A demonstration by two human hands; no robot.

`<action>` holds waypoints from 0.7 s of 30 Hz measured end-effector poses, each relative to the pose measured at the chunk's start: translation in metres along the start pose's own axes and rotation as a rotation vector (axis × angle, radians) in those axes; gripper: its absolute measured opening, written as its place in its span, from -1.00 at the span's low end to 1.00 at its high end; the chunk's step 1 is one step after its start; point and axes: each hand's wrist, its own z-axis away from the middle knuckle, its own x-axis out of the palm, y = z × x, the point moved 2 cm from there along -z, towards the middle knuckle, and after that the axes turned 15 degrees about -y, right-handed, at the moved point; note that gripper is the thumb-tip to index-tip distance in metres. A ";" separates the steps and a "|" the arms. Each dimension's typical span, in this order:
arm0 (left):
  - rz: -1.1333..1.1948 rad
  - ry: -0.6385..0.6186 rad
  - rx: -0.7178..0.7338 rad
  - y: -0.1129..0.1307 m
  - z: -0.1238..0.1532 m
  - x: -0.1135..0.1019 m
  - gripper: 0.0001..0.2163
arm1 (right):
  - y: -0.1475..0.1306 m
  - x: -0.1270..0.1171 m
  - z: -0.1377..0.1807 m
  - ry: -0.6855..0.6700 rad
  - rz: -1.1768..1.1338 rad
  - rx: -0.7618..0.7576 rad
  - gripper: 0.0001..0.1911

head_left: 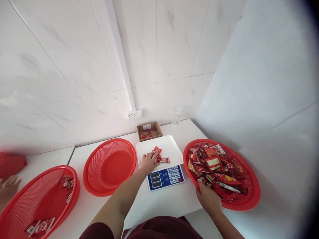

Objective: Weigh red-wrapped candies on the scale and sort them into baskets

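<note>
On the white pan (174, 149) of a digital scale lie a few small red snack packets (163, 160). My left hand (149, 161) is over them, its fingers curled onto the packets and partly hiding them. Below the pan is the scale's blue keypad panel (165, 177). At the right stands a red plastic basket (254, 196) heaped with mostly red snack packets (213, 162). My right hand (208, 196) grips the near-left rim of this basket, with part of its fingers hidden under the rim.
A red basket (109, 167) with nothing visible in it stands left of the scale. Farther left, another red basket (74, 186) holds several packets; another person's hand (10, 189) is beside it. Behind the scale are a cardboard box (156, 134) and a clear bottle (176, 119) by the wall.
</note>
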 end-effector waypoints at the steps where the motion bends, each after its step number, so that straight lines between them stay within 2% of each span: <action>1: 0.009 0.000 -0.001 -0.003 0.000 -0.001 -0.45 | 0.001 0.000 -0.001 0.005 0.001 -0.003 -0.61; 5: 0.068 0.036 -0.065 -0.013 0.001 -0.008 -0.52 | 0.003 0.002 -0.004 0.003 -0.012 -0.025 -0.62; 9: 0.132 0.153 -0.144 -0.027 0.012 -0.023 -0.62 | 0.006 0.004 -0.005 0.006 0.000 -0.047 -0.60; 14: 0.214 0.397 -0.331 -0.076 0.055 -0.049 -0.62 | 0.007 0.007 -0.007 0.028 0.007 -0.066 -0.61; 17: 0.139 0.453 -0.439 -0.098 0.072 -0.054 -0.57 | 0.007 0.006 -0.007 0.030 -0.002 -0.073 -0.63; 19: 0.041 0.425 -0.419 -0.093 0.068 -0.049 -0.53 | 0.006 0.005 -0.008 0.017 -0.003 -0.078 -0.62; 21: -0.019 0.327 -0.291 -0.071 0.052 -0.038 -0.46 | 0.006 0.005 -0.007 0.009 0.002 -0.080 -0.61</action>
